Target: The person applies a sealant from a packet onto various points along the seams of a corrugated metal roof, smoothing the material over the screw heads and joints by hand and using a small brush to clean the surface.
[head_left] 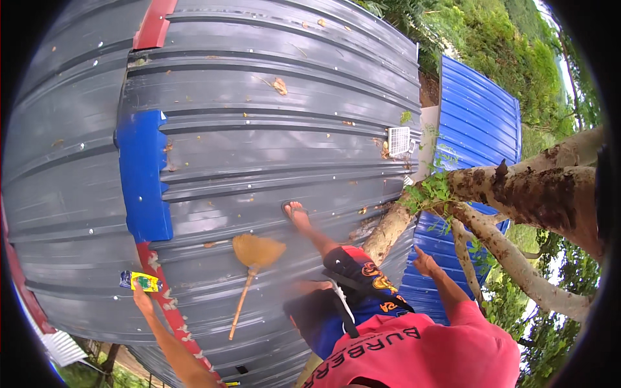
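My left hand (142, 296) is closed on the lower edge of a small yellow-and-blue packet (143, 282), with my arm reaching out over the grey metal roof (213, 278). The packet's exact kind is unclear. Close by runs a red ridge strip (162, 275) with pale, ragged patches along it. A blue ridge cap (143, 178) continues from its upper end. On my other side, my right hand (425, 264) hangs over a blue metal roof, near a tree branch. It appears to hold nothing, and a finger stretches out.
A broom (253, 262) lies on the grey roof between my left hand and my sandaled foot (296, 212). Thick tree branches (511, 252) cross at the right, above the blue roof (475, 116). A white plastic grid basket (398, 140) and dry leaves (279, 86) lie farther off.
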`<state>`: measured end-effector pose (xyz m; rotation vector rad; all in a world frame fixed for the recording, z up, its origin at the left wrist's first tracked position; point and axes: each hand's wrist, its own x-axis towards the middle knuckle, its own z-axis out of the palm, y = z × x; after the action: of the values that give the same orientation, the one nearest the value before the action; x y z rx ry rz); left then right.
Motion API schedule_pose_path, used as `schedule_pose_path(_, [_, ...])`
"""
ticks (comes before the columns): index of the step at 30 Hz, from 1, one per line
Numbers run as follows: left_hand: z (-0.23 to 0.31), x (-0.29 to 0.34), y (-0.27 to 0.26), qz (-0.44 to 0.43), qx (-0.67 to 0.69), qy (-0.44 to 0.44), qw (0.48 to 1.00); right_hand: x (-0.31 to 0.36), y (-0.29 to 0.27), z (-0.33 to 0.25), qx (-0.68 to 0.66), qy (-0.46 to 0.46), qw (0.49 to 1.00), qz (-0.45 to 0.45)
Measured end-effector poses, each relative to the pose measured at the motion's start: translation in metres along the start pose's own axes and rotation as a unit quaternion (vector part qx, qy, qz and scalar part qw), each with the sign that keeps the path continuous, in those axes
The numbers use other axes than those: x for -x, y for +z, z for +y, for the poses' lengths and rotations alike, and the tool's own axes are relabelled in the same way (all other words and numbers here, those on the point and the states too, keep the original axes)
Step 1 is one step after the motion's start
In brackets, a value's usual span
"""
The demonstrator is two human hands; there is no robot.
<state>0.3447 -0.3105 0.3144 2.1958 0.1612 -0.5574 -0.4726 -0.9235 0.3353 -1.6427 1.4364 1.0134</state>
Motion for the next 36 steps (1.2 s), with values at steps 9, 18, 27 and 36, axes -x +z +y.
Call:
schedule_pose_path(9, [0.039, 0.021, 0.006, -0.011, -0.128, -0.002, 0.992, -0.001, -0.088, -0.098, -0.103, -0.122, 0.97, 0.184])
schedule_pose_path(18, [0.098, 0.059, 0.033, -0.074, -0.123, 0.014, 0.99, 0.069, -0.218, -0.197, -0.135, -0.107, 0.908, 0.382])
schedule_pose_path(27, [0.154, 0.016, 0.108, -0.268, -0.219, -0.12, 0.93, 0.118, -0.234, -0.209, -0.092, 0.024, 0.891, 0.444])
schedule_pose_path(36, [0.245, -0.02, 0.189, -0.271, -0.22, -0.101, 0.932, 0.209, -0.466, -0.179, 0.319, 0.113, 0.644, 0.686])
